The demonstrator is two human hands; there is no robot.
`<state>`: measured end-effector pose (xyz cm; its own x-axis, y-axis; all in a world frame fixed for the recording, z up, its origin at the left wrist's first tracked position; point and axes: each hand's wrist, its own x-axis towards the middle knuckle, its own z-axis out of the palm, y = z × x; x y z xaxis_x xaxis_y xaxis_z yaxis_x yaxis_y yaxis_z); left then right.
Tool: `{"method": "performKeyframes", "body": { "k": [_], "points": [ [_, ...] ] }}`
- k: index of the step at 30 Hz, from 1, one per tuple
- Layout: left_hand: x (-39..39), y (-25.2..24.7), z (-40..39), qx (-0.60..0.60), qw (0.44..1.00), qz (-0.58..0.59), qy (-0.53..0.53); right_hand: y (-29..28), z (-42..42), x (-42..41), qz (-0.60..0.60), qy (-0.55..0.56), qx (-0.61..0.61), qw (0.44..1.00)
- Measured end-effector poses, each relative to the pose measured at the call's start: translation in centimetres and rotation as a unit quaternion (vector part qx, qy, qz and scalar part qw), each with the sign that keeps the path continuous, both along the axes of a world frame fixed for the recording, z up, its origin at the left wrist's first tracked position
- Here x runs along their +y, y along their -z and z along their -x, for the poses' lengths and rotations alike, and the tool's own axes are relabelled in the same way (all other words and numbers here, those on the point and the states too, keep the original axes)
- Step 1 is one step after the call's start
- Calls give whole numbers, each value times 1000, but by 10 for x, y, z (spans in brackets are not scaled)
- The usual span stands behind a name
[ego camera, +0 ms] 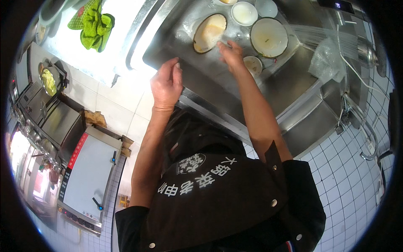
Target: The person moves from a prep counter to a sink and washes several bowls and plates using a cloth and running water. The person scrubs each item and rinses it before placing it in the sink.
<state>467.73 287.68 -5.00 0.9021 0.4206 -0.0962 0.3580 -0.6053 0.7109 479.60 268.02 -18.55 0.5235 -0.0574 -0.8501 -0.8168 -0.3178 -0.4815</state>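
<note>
My right hand (231, 55) is over the stainless steel sink (217, 75), its fingers apart beside the rim of an oval dark-edged dish (210, 33) that holds some liquid. My left hand (167, 82) hovers by the sink's front left edge with curled fingers; whether it grips anything small cannot be told. A round dark-rimmed dish (269, 37) with cloudy yellowish liquid lies right of my right hand. Close under my right wrist sits a small bowl (252, 66). Farther back are a white bowl (244, 14) and a translucent bowl (266, 7).
Water sprays across the sink's right side near a crumpled clear plastic bag (327, 60). Green cloths (96, 26) lie on the bright counter at the upper left. At the lower left stand a white-topped kitchen appliance (91, 176) and a pan of yellow-green food (48, 82).
</note>
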Motion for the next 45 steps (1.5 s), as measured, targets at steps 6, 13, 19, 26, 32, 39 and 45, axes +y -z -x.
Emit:
{"method": "performKeyframes", "body": {
  "k": [6, 13, 19, 26, 32, 39, 45],
  "points": [
    [-6, 7, -12, 17, 999, 33, 8, 88, 47, 60, -280, 413, 96, 861],
    [-7, -6, -9, 28, 997, 68, -17, 58, 26, -25, 242, -115, -409, 872],
    [-2, 2, -6, -25, 999, 29, 32, 34, 51, -54, 35, 0, -91, 995],
    [-4, 0, -2, 4, 997, 74, 31, 19, 48, -44, -64, 145, -14, 987],
    [0, 3, 3, -30, 998, 32, 54, -55, -6, -82, -172, 324, -145, 919],
    [-4, 2, -14, 39, 996, 16, 83, -61, -59, -119, -258, 360, -192, 876],
    [-52, -13, -60, 74, 985, 124, 96, -60, -9, -92, -243, 222, -112, 938]
  ]
}}
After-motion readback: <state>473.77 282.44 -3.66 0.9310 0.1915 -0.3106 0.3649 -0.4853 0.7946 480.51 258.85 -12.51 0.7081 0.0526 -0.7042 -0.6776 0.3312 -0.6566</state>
